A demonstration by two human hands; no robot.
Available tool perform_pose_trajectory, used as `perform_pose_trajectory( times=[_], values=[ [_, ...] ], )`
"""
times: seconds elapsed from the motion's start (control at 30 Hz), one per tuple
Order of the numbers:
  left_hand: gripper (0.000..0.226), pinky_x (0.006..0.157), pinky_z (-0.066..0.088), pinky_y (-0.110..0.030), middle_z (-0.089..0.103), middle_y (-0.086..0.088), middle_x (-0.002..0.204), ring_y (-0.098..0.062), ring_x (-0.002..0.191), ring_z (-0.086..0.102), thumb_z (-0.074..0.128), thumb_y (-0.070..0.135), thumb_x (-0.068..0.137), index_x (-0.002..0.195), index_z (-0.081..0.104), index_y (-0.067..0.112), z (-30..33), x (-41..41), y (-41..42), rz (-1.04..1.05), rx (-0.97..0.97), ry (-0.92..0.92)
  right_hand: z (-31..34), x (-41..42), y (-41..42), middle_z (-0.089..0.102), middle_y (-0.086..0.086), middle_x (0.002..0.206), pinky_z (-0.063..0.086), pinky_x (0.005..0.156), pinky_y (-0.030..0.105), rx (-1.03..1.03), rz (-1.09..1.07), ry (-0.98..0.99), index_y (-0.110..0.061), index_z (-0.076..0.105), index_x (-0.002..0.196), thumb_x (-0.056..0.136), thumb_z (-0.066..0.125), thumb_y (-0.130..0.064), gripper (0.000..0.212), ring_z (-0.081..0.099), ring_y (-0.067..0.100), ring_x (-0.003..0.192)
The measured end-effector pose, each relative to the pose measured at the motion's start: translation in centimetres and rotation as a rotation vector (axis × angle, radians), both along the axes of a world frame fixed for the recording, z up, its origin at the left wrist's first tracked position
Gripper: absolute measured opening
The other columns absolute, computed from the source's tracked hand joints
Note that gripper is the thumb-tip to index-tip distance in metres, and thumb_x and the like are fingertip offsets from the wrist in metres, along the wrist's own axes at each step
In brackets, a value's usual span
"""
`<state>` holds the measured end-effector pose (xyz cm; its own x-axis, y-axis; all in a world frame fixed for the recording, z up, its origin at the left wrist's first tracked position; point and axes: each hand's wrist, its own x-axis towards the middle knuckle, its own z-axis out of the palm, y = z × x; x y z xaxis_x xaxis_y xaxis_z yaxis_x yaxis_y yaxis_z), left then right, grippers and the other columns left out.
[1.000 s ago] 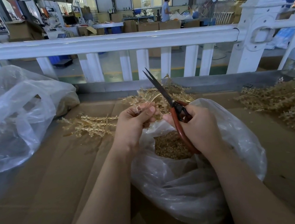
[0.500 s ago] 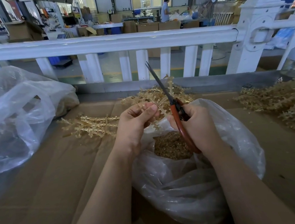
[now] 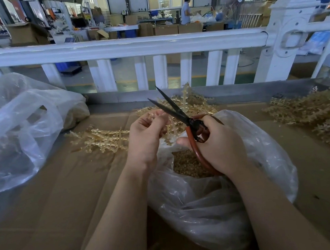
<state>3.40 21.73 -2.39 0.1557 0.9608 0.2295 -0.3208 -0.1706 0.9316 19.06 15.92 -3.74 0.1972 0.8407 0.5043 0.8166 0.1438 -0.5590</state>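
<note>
1. Scissors (image 3: pixel 181 113), seen from the head view, sit in the right hand (image 3: pixel 218 145). Its fingers curl through the red handles, and the dark blades stand apart, pointing up and away.
2. The left hand (image 3: pixel 146 135) pinches a pale plastic branch (image 3: pixel 172 125) at its fingertips. The branch is just beside the blades and above the mouth of the clear bag (image 3: pixel 220 205), which holds a heap of clipped bits (image 3: pixel 187 163).
3. More branches (image 3: pixel 99 137) lie on the cardboard-covered tabletop (image 3: pixel 55 199) behind the hands. Another pile (image 3: pixel 323 115) lies to the right and a second bag (image 3: pixel 16 131) to the left.
4. Risk: the left fingertips are very near the parted blades, so a hasty snip could nick them. A bit cut beyond the bag's rim would likely fall onto the tabletop.
5. Writing: no label shows on the scissors or bags. Signs beyond the white railing (image 3: pixel 110 48) are too small to read.
</note>
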Motion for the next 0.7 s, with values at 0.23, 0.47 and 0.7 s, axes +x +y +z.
perform_pose_trajectory(
  times=[0.23, 0.47, 0.7],
  values=[
    [0.021, 0.060, 0.049, -0.019, 0.063, -0.001, 0.064, -0.009, 0.059, 0.054, 0.070, 0.005, 0.087, 0.069, 0.072, 0.015, -0.27, 0.18, 0.26, -0.057, 0.041, 0.013, -0.33, -0.06, 0.02, 0.055, -0.026, 0.078, 0.032, 0.056, 0.010, 0.020, -0.012, -0.086, -0.040, 0.050, 0.091, 0.059, 0.032, -0.103, 0.072, 0.051, -0.011, 0.072],
    [0.026, 0.061, 0.047, -0.022, 0.063, -0.002, 0.061, -0.012, 0.058, 0.053, 0.063, -0.004, 0.089, 0.070, 0.070, 0.013, -0.15, 0.02, 0.32, -0.099, 0.017, 0.022, -0.47, 0.12, 0.09, 0.058, -0.023, 0.082, 0.035, 0.059, 0.010, 0.024, 0.001, -0.100, -0.035, 0.055, 0.094, 0.061, 0.034, -0.102, 0.078, 0.052, -0.010, 0.075],
    [0.018, 0.069, 0.047, -0.032, 0.061, -0.003, 0.059, -0.012, 0.054, 0.051, 0.064, 0.000, 0.090, 0.072, 0.065, 0.006, -0.06, 0.24, 0.03, -0.037, 0.002, -0.030, -0.36, 0.17, 0.14, 0.060, -0.024, 0.087, 0.037, 0.061, 0.011, -0.004, 0.010, -0.065, -0.040, 0.054, 0.099, 0.056, 0.043, -0.099, 0.074, 0.050, -0.011, 0.076]
  ],
)
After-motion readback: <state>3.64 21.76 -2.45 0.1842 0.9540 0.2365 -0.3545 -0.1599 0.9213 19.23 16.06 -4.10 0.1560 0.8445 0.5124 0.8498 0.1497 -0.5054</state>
